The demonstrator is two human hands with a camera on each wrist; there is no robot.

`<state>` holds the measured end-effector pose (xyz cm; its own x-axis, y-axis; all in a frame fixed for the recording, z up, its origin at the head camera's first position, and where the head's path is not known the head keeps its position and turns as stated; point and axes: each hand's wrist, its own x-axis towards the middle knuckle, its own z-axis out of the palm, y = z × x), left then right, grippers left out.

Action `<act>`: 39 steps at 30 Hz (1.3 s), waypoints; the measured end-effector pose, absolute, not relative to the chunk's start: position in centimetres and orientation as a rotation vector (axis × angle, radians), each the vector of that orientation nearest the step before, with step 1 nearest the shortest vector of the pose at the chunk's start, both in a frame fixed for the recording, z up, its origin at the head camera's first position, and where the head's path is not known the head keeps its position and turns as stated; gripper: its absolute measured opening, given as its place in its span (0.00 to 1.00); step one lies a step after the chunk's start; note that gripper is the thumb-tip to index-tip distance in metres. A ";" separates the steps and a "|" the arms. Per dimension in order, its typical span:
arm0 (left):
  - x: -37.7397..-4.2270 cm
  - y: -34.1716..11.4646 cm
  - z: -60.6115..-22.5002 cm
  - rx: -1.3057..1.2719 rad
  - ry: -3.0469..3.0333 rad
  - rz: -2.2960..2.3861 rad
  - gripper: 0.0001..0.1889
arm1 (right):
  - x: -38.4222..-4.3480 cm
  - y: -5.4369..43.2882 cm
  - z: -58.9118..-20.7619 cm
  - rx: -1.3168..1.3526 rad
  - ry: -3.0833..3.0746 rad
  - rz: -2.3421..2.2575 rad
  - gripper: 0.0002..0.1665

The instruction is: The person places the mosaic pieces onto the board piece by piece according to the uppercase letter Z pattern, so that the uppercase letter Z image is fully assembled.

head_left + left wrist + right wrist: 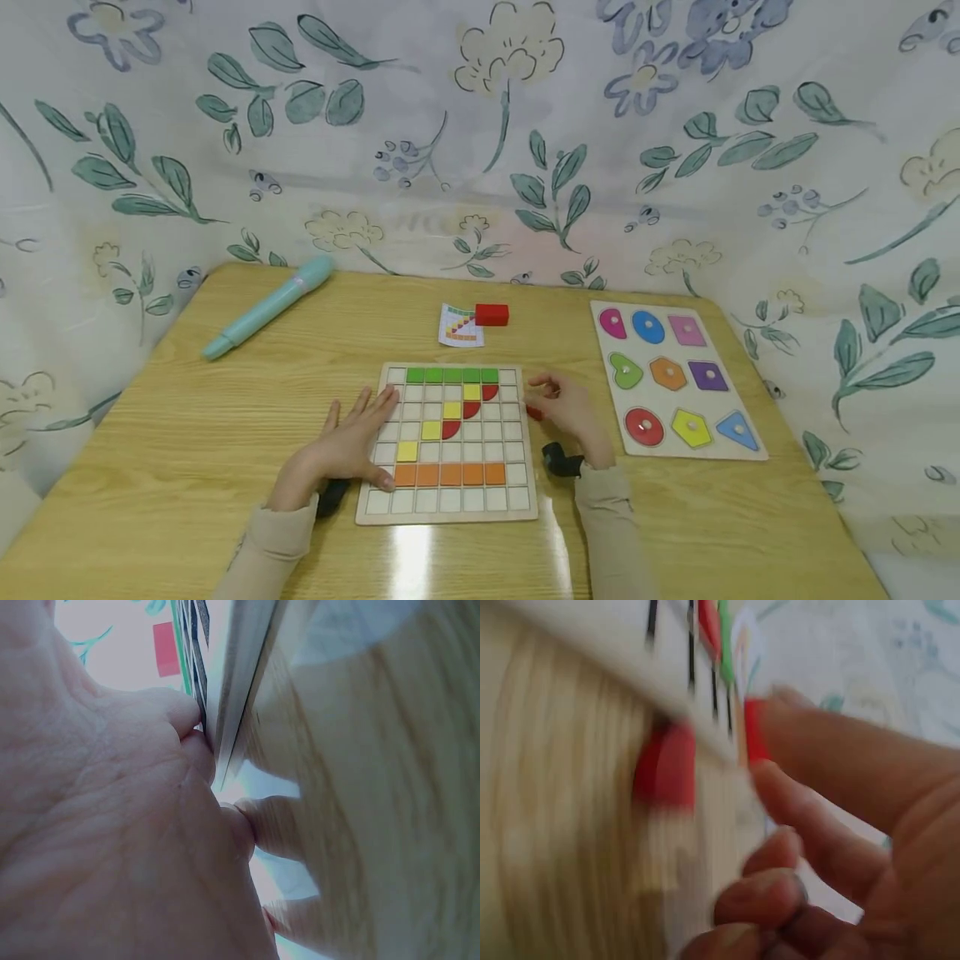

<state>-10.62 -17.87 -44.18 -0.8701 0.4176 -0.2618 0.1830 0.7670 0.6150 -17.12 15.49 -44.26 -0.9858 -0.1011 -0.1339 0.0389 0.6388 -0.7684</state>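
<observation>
A wooden grid board (517, 500) holds a green row (452, 376), an orange row (450, 475), yellow squares (431, 430) on a diagonal and red quarter-circle pieces (451, 429) beside some of them. My left hand (341, 450) lies spread over the board's left side, thumb by the orange row's left end. At the board's right edge is my right hand (566, 412), its fingers loosely bent. A loose red piece (666, 769) lies on the table under it, apart from the fingers in the right wrist view. Nothing plainly shows in its grasp; that view is blurred.
Behind the board are a printed pattern card (459, 329) and a red block (492, 315). A shape puzzle (731, 448) lies to the right, a turquoise pen-shaped object (268, 308) at back left. Floral cloth (480, 167) hangs behind the table (187, 442).
</observation>
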 end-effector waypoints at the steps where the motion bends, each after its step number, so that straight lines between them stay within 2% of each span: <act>1: -10.6 -18.0 -44.2 0.458 2.578 0.844 0.70 | -17.2 16.1 -44.3 -0.043 2.702 -1.216 0.15; 13: -10.5 -17.9 -44.1 0.460 2.584 0.886 0.70 | -17.1 16.6 -44.0 -0.065 2.776 -1.059 0.12; 17: -10.6 -17.8 -44.0 0.459 2.577 0.877 0.70 | -17.2 16.3 -43.9 0.021 2.729 -1.261 0.10; 21: -10.7 -17.8 -44.0 0.465 2.568 0.862 0.69 | -17.1 14.9 -43.3 0.088 2.490 -1.618 0.13; 25: -10.7 -17.9 -43.9 0.460 2.569 0.864 0.70 | -16.3 12.2 -43.0 -0.081 2.317 -1.719 0.15; 29: -10.9 -17.8 -44.0 0.452 2.568 0.850 0.70 | -15.2 9.6 -43.6 -0.244 2.189 -1.656 0.14; 39: -11.0 -17.3 -44.1 0.459 2.561 0.834 0.69 | -13.1 6.3 -44.3 -0.274 2.213 -1.502 0.06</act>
<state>-11.04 -17.33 -44.12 -0.8632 0.4235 -0.2749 0.1805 0.7674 0.6152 -13.10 6.27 -44.29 -0.8795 -0.4036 -0.2520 0.0851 0.3878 -0.9178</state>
